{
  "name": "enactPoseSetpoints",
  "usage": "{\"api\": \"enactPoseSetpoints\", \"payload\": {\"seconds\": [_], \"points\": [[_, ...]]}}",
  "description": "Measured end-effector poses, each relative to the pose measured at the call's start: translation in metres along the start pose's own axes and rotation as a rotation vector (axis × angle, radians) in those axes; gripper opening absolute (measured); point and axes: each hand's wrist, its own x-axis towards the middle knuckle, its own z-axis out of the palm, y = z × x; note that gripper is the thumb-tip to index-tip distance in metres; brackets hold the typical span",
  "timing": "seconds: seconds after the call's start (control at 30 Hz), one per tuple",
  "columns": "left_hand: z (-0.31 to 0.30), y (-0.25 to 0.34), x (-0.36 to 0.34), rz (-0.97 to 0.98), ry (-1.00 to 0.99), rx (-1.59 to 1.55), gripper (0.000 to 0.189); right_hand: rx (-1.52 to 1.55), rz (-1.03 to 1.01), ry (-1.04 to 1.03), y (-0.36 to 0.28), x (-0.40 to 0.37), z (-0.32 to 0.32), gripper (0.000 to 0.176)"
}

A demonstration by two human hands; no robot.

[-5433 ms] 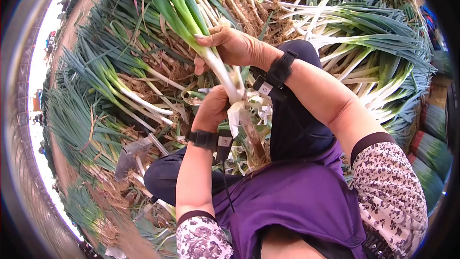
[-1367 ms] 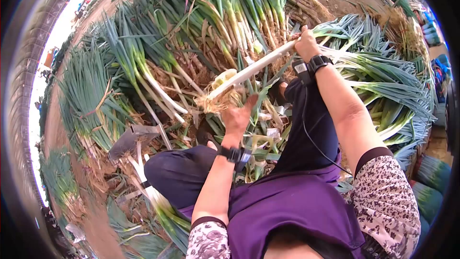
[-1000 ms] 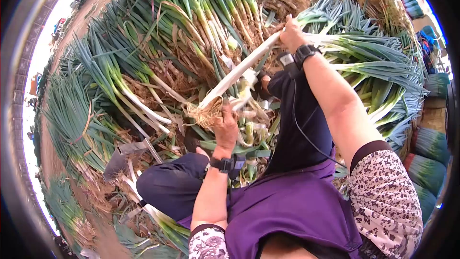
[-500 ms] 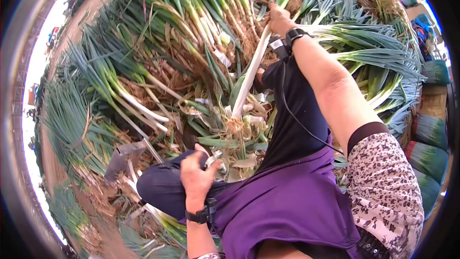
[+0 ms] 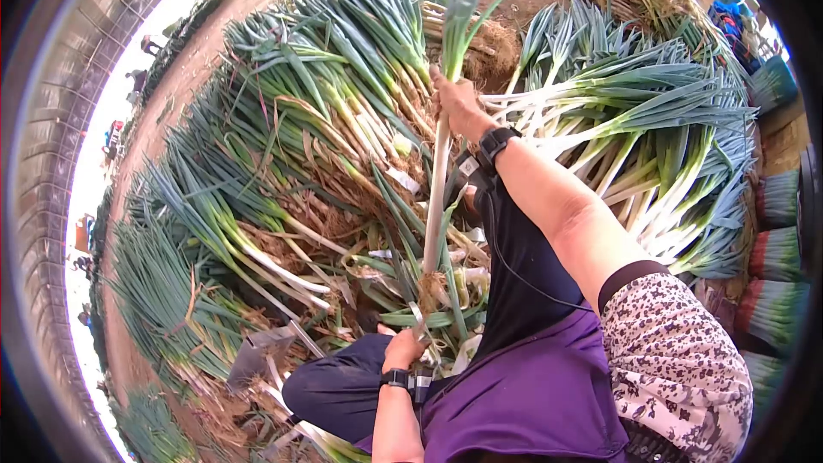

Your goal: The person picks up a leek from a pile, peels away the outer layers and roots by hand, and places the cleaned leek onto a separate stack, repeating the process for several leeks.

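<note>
My right hand [image 5: 463,110] is closed around the upper shaft of a long leek [image 5: 436,197], held nearly upright. Its green leaves fan out above my fist, and its white shaft runs down to a tuft of brown roots. Low in the view, my left hand [image 5: 403,348] is wrapped around a small knife [image 5: 417,315], whose metal blade points up beside the roots. Trimmed leaves and peelings [image 5: 441,320] lie around the root end, between my knees.
Unpeeled leeks with brown roots [image 5: 343,111] are heaped ahead and to the left. Cleaned white leeks [image 5: 651,163] lie stacked on the right. A grey flat-topped metal object [image 5: 257,356] stands by my left knee. Bundled leeks [image 5: 776,253] line the far right edge.
My left hand has moved right and up, bringing the knife to the leek's root end. The leek has become more upright in my right hand, and the view has shifted.
</note>
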Motion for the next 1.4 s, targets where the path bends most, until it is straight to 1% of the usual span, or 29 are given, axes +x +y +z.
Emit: {"api": "enactPoseSetpoints", "payload": {"seconds": [0.03,0.07,0.1,0.13,0.17,0.2,0.23,0.27,0.3,0.33,0.37,0.4,0.47,0.5,0.53,0.57,0.63,0.67,0.7,0.73,0.8,0.83,0.9,0.93,1.0,1.17,1.23,1.33,1.4], "points": [[-0.029,0.032,-0.022,-0.045,0.101,0.159,0.063,-0.023,-0.019,-0.08,0.0,-0.005,0.002,0.038],[-0.044,0.041,-0.025,0.041,0.22,0.137,0.075,-0.049,-0.037,-0.162,0.001,-0.011,0.006,0.036],[-0.055,0.055,-0.034,0.127,0.463,0.079,0.079,-0.095,-0.064,-0.258,-0.004,-0.027,0.01,0.034],[-0.07,0.073,-0.035,0.271,0.573,-0.049,0.08,-0.063,-0.089,-0.442,0.0,-0.032,0.015,0.033],[-0.082,0.085,-0.028,0.418,0.625,-0.264,0.082,-0.182,-0.133,-0.494,0.005,-0.038,0.021,0.033],[-0.103,0.115,-0.037,0.423,0.622,-0.383,0.08,-0.298,-0.176,-0.549,0.004,-0.057,0.029,0.033],[-0.11,0.122,-0.02,0.527,0.812,-0.323,0.085,-0.233,-0.176,-0.585,0.012,-0.077,0.043,0.036],[-0.121,0.133,-0.009,0.619,0.939,-0.332,0.082,-0.185,-0.22,-0.686,0.019,-0.097,0.051,0.041],[-0.131,0.138,0.01,0.689,0.925,-0.552,0.077,-0.263,-0.195,-0.782,0.023,-0.114,0.056,0.045],[-0.145,0.15,0.007,0.622,0.901,-0.685,0.071,-0.341,-0.172,-0.875,0.029,-0.128,0.06,0.049],[-0.158,0.165,-0.003,0.693,0.822,-0.943,0.052,-0.468,-0.398,-0.951,0.057,-0.124,0.07,0.061],[-0.172,0.159,-0.007,0.527,0.896,-0.804,0.03,-0.497,-0.368,-1.135,0.038,-0.146,0.067,0.072],[-0.173,0.122,0.002,0.633,0.975,-0.929,0.02,-0.296,-0.174,-1.254,0.055,-0.157,0.066,0.076],[-0.176,0.112,-0.015,0.569,0.929,-1.078,0.019,-0.232,0.107,-1.295,0.06,-0.16,0.064,0.078],[-0.181,0.102,-0.033,0.512,0.881,-1.223,0.019,-0.415,0.025,-1.413,0.06,-0.164,0.057,0.081],[-0.185,0.087,-0.043,0.628,0.842,-1.432,0.019,-0.59,-0.08,-1.533,0.059,-0.168,0.05,0.084],[-0.193,0.059,-0.068,0.68,0.821,-1.615,0.023,-1.077,-0.101,-1.708,0.129,-0.147,0.029,0.094],[-0.196,0.047,-0.079,0.73,0.8,-1.704,0.025,-1.261,0.195,-1.684,0.122,-0.158,0.022,0.079],[-0.196,0.035,-0.087,0.728,0.816,-1.755,0.025,-1.154,0.465,-1.644,0.108,-0.167,0.018,0.066],[-0.194,0.02,-0.09,0.764,0.817,-1.758,0.025,-1.153,0.42,-1.588,0.108,-0.173,0.016,0.059],[-0.188,0.003,-0.097,0.725,0.84,-1.812,0.026,-1.049,0.019,-1.578,0.114,-0.179,0.013,0.054],[-0.184,-0.002,-0.099,0.71,0.849,-1.811,0.026,-1.057,0.024,-1.578,0.111,-0.184,0.013,0.054],[-0.175,-0.003,-0.098,0.707,0.852,-1.813,0.025,-1.128,-0.223,-1.331,0.101,-0.198,0.016,0.046],[-0.171,-0.003,-0.096,0.71,0.864,-1.81,0.024,-1.095,-0.551,-1.286,0.105,-0.206,0.02,0.046],[-0.16,0.0,-0.086,0.736,0.84,-1.846,0.024,-0.951,-0.826,-1.092,0.112,-0.228,0.029,0.05],[-0.144,0.022,-0.094,0.774,0.9,-1.882,0.035,-1.028,-0.869,-1.051,0.13,-0.252,0.043,0.035],[-0.138,0.025,-0.1,0.794,0.905,-1.88,0.038,-0.987,-0.957,-0.98,0.134,-0.258,0.041,0.028],[-0.13,0.022,-0.106,0.848,0.962,-1.767,0.032,-0.904,-0.991,-0.976,0.14,-0.257,0.039,0.019],[-0.123,0.017,-0.109,0.82,0.945,-1.76,0.031,-0.954,-1.009,-1.026,0.14,-0.258,0.038,0.014]]}}
